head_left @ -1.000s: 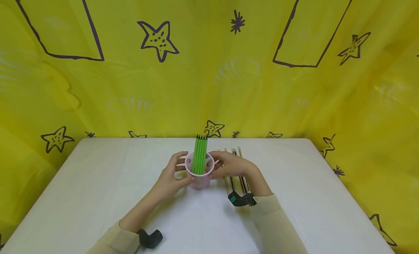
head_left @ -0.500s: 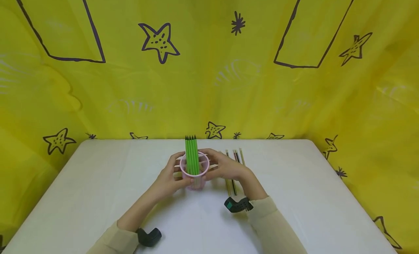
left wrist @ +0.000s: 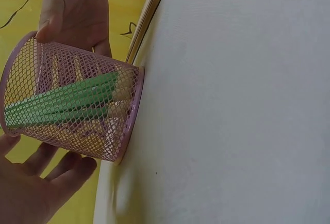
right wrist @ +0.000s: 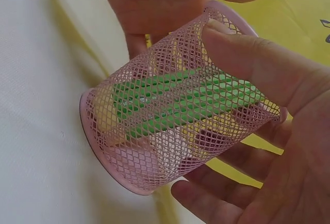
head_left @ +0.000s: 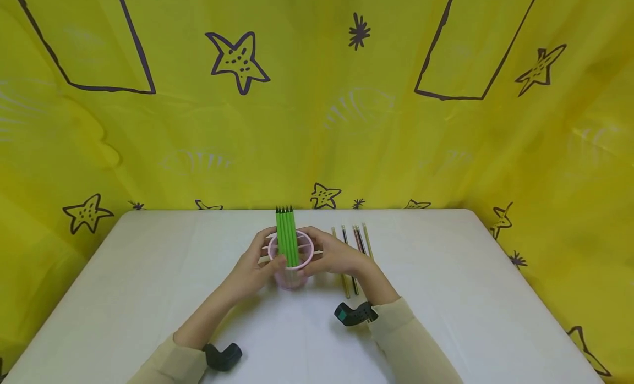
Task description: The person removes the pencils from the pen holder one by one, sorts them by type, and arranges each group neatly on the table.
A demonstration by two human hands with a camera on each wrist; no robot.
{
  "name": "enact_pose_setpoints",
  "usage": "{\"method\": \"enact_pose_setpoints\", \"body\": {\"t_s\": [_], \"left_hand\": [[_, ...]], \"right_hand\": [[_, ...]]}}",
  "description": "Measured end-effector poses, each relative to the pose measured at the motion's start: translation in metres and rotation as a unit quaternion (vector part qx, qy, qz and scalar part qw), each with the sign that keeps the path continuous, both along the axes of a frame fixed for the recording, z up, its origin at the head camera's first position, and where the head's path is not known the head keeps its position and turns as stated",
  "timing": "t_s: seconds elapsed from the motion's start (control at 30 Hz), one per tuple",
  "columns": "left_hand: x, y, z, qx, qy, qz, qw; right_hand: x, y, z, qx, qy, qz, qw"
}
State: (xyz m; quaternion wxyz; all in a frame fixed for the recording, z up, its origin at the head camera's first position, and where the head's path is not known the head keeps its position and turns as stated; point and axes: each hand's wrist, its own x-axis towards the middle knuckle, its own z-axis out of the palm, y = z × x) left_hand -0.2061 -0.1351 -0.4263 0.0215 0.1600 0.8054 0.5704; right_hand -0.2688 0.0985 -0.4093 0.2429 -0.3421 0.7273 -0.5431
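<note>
Green pencils (head_left: pixel 288 238) were in the cup (head_left: pixel 292 279), loose pencils (head_left: pixel 355 285) weren't; right hand (head_left: pixel 334 255) gripped it, left hand (head_left: pixel 251 273) seemingly uncurled alongside.

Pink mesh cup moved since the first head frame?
Yes: in the head view, the pink mesh cup has shifted toward the left edge of the white table.

Wrist views v. close, prob. sideways

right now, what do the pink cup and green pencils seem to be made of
Pink cup: probably coated metal mesh, judging by its diamond openings and smooth, slightly shiny rim. Green pencils: painted wood or plastic, smooth-looking, with even green sides; can't tell which.
</note>
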Motion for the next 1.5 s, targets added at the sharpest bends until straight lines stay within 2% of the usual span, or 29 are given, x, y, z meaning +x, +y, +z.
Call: {"method": "enact_pose_setpoints", "body": {"t_s": [0.1, 0.2, 0.33, 0.47, 0.6, 0.73, 1.03, 1.33, 1.5], "left_hand": [[-0.001, -0.002, 0.001, 0.012, 0.028, 0.026, 0.9992], [-0.004, -0.002, 0.003, 0.029, 0.031, 0.064, 0.9971], [-0.011, -0.001, 0.009, 0.049, 0.008, 0.104, 0.9933], [-0.016, -0.001, 0.018, 0.047, -0.014, 0.127, 0.9906], [-0.02, 0.001, 0.024, 0.049, -0.034, 0.132, 0.9895], [-0.022, 0.004, 0.024, 0.042, -0.043, 0.14, 0.9884], [-0.024, 0.006, 0.017, 0.021, -0.033, 0.145, 0.9887], [-0.022, 0.006, 0.022, 0.021, -0.03, 0.144, 0.9888], [-0.022, 0.006, 0.025, 0.034, -0.024, 0.135, 0.9901]], "right_hand": [[0.001, -0.002, 0.0, 0.004, -0.007, -0.005, 1.0], [0.003, -0.003, -0.001, 0.001, -0.012, -0.008, 0.9999], [0.003, -0.004, -0.002, 0.0, -0.007, -0.004, 1.0], [0.002, -0.007, -0.002, 0.012, 0.002, -0.003, 0.9999], [0.001, -0.008, 0.0, 0.028, 0.01, -0.01, 0.9995], [0.001, -0.008, 0.002, 0.039, 0.018, -0.012, 0.999], [0.002, -0.006, 0.003, 0.046, 0.021, -0.012, 0.9986], [0.003, -0.003, 0.004, 0.046, 0.025, -0.014, 0.9986], [0.003, 0.0, 0.005, 0.043, 0.023, -0.018, 0.9986]]}}
